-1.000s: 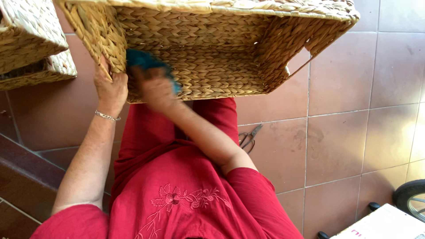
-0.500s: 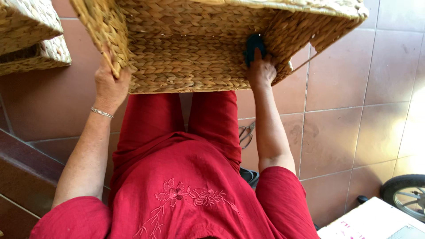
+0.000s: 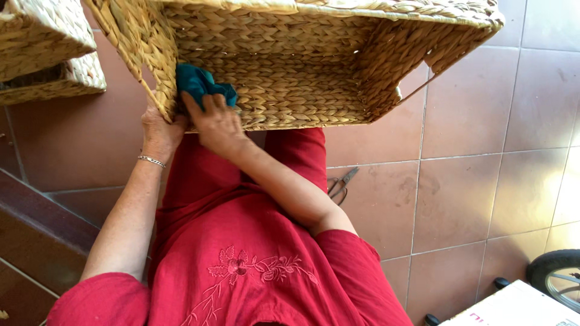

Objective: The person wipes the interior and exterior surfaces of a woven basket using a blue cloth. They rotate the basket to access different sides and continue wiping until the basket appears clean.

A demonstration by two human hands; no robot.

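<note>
A large woven straw basket (image 3: 314, 66) rests tilted on my lap, its open side facing me. My left hand (image 3: 158, 130) grips the basket's left wall at its lower corner; a thin bracelet circles that wrist. My right hand (image 3: 216, 124) reaches across into the basket's left inner corner and presses a teal cloth (image 3: 202, 86) against the woven bottom. I wear red clothes with flower embroidery on the front.
Two more woven baskets (image 3: 45, 51) are stacked at the upper left. A pair of scissors (image 3: 341, 183) lies on the brown tiled floor to my right. A wheel (image 3: 559, 278) and a white box (image 3: 519, 308) sit at the lower right. A dark step edge runs along the lower left.
My right hand has carried the teal cloth from the basket's right inner side back to its left inner corner. The left hand keeps its hold on the left wall.
</note>
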